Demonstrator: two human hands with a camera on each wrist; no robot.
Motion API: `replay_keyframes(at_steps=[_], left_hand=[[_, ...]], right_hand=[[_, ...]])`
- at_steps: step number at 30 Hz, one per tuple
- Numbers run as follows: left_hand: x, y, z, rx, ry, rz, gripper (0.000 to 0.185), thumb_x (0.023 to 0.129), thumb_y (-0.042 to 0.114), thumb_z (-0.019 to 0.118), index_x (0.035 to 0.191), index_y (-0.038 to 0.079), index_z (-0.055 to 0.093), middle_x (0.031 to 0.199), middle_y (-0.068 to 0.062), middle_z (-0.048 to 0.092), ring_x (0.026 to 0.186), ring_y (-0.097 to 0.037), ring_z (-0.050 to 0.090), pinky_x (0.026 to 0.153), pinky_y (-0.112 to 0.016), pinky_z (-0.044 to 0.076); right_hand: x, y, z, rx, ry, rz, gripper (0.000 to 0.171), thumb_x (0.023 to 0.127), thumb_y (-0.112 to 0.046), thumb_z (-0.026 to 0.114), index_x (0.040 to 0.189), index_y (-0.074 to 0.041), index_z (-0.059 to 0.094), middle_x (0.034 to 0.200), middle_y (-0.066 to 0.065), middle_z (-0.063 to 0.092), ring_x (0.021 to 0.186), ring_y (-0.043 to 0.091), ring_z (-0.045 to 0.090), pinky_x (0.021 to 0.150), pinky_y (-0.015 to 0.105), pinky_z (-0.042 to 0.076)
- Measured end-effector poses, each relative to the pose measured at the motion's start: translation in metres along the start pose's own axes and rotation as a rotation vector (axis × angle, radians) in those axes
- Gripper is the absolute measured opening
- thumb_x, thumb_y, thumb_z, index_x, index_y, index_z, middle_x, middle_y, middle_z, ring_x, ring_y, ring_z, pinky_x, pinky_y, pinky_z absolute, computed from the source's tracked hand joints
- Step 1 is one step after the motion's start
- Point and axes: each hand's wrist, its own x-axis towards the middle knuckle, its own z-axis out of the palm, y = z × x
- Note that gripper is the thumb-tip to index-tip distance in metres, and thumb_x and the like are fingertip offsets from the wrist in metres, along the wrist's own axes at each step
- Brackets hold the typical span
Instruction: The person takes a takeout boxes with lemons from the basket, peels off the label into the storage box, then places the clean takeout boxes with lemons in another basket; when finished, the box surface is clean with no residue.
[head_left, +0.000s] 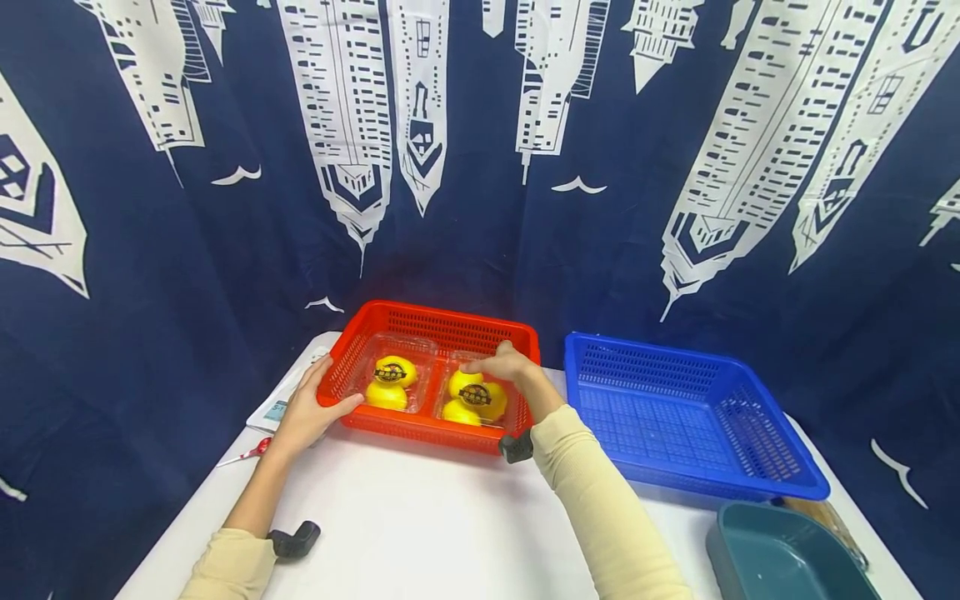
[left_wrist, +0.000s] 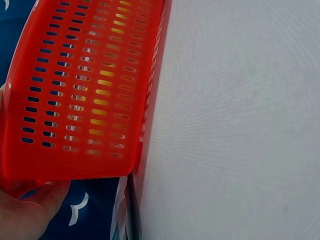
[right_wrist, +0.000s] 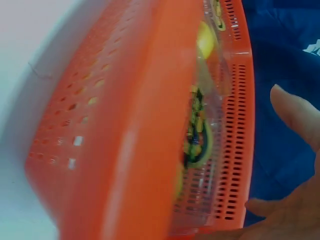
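Observation:
A red plastic basket [head_left: 420, 431] sits on the white table, holding two clear plastic packs of yellow fruit: the left pack [head_left: 386, 395] and the right pack [head_left: 495, 402]. Each has a dark label. My left hand [head_left: 303, 414] grips the basket's left front corner, thumb along the rim; the left wrist view shows the red slotted wall [left_wrist: 75, 100] close up. Over the right part of the basket is my right hand [head_left: 506, 367], near the right pack. In the right wrist view its fingers [right_wrist: 295, 112] are spread beside the rim, holding nothing visible.
A blue basket [head_left: 645, 408] stands to the right, with a teal tub [head_left: 787, 542] in front of it. At left, a white device with a display [head_left: 275, 411] lies partly beneath the red basket, near red-handled scissors [head_left: 260, 447]. A patterned dark blue curtain [head_left: 480, 242] hangs behind.

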Motion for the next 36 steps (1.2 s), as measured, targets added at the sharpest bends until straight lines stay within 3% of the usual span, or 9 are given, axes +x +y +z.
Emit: replay_keyframes(at_steps=[8, 12, 15, 18, 27, 32, 36], left_hand=[[-0.001, -0.001, -0.003, 0.009, -0.001, -0.002, 0.095, 0.082, 0.037, 0.075, 0.152, -0.001, 0.024, 0.16, -0.021, 0.021, 0.146, -0.043, 0.023, 0.116, -0.063, 0.026], [-0.002, 0.0, -0.004, 0.003, 0.004, -0.003, 0.093, 0.082, 0.035, 0.075, 0.152, -0.001, 0.025, 0.159, -0.02, 0.022, 0.145, -0.042, 0.025, 0.116, -0.063, 0.027], [-0.001, 0.001, -0.003, 0.0, 0.003, 0.001, 0.092, 0.083, 0.035, 0.074, 0.152, -0.001, 0.025, 0.16, -0.019, 0.022, 0.145, -0.041, 0.026, 0.116, -0.062, 0.027], [-0.001, 0.002, -0.002, -0.011, -0.003, 0.008, 0.092, 0.083, 0.034, 0.074, 0.152, -0.002, 0.025, 0.16, -0.019, 0.022, 0.145, -0.041, 0.025, 0.117, -0.062, 0.026], [0.001, 0.004, 0.001, -0.01, -0.013, -0.009, 0.093, 0.083, 0.035, 0.074, 0.152, -0.001, 0.024, 0.161, -0.017, 0.02, 0.147, -0.04, 0.023, 0.118, -0.06, 0.025], [0.0, 0.005, 0.0, -0.003, -0.014, -0.012, 0.093, 0.083, 0.035, 0.074, 0.153, 0.0, 0.023, 0.161, -0.017, 0.02, 0.146, -0.04, 0.024, 0.117, -0.061, 0.027], [-0.001, 0.004, -0.001, 0.007, -0.016, -0.013, 0.093, 0.083, 0.036, 0.073, 0.153, 0.0, 0.022, 0.161, -0.018, 0.02, 0.145, -0.041, 0.024, 0.116, -0.062, 0.028]], right_hand=[[0.007, 0.01, 0.004, 0.042, 0.014, 0.053, 0.108, 0.082, -0.036, 0.074, 0.152, 0.005, 0.002, 0.162, 0.019, 0.005, 0.148, 0.034, 0.019, 0.124, 0.048, 0.018], [0.01, 0.016, 0.007, 0.038, 0.026, 0.022, 0.094, 0.082, -0.026, 0.075, 0.148, 0.008, 0.018, 0.158, 0.021, 0.02, 0.142, 0.033, 0.029, 0.122, 0.045, 0.026], [0.011, 0.02, 0.009, 0.015, 0.031, 0.005, 0.077, 0.081, -0.024, 0.077, 0.139, 0.008, 0.038, 0.143, 0.02, 0.042, 0.129, 0.031, 0.043, 0.116, 0.044, 0.036], [0.009, 0.021, 0.01, 0.004, 0.034, 0.004, 0.069, 0.08, -0.025, 0.078, 0.132, 0.006, 0.046, 0.132, 0.017, 0.049, 0.119, 0.029, 0.047, 0.113, 0.043, 0.039], [0.007, 0.025, 0.015, 0.026, -0.007, 0.106, 0.085, 0.085, -0.026, 0.073, 0.146, 0.01, 0.026, 0.152, 0.022, 0.034, 0.138, 0.035, 0.041, 0.115, 0.046, 0.038], [0.01, 0.027, 0.023, 0.034, 0.034, 0.139, 0.076, 0.085, -0.027, 0.073, 0.141, 0.009, 0.036, 0.143, 0.022, 0.045, 0.129, 0.034, 0.046, 0.113, 0.046, 0.041], [0.008, 0.027, 0.027, 0.061, 0.042, 0.142, 0.079, 0.085, -0.028, 0.073, 0.144, 0.006, 0.035, 0.147, 0.022, 0.04, 0.134, 0.036, 0.042, 0.115, 0.05, 0.037]])
